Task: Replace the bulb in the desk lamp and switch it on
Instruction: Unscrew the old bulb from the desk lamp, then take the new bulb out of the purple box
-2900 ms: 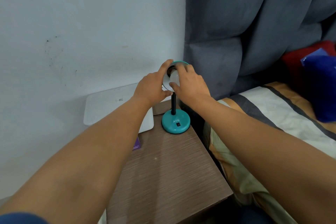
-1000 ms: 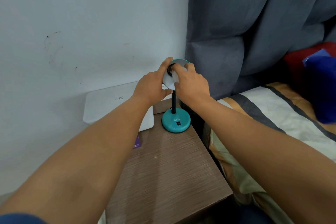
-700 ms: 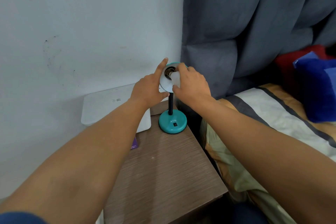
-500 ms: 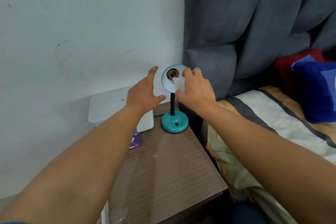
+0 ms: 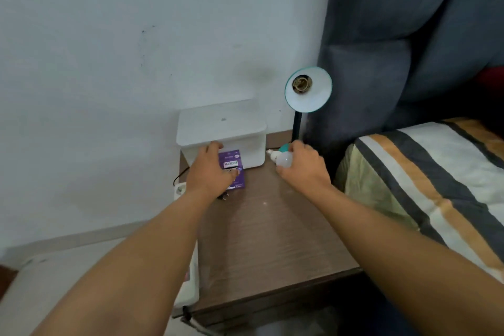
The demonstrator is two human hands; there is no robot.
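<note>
The teal desk lamp (image 5: 308, 90) stands at the back of the wooden bedside table (image 5: 270, 234), its shade facing me with the socket bare. My right hand (image 5: 302, 166) is low over the table in front of the lamp's base and is closed around a white bulb (image 5: 282, 159), whose metal screw end points left. My left hand (image 5: 211, 170) rests on a purple bulb box (image 5: 234, 169) that leans against a white plastic box; its fingers curl round the purple box's left side.
A white lidded box (image 5: 222, 131) sits at the table's back left against the wall. A black plug (image 5: 224, 196) lies by the purple box, and a white power strip (image 5: 180, 189) is just off the table's left edge. A bed with a striped blanket (image 5: 425, 180) borders the right side.
My right hand has drawn the bulb out of the lamp's socket and lowered it to the table. My left hand left the shade and dropped onto the purple box.
</note>
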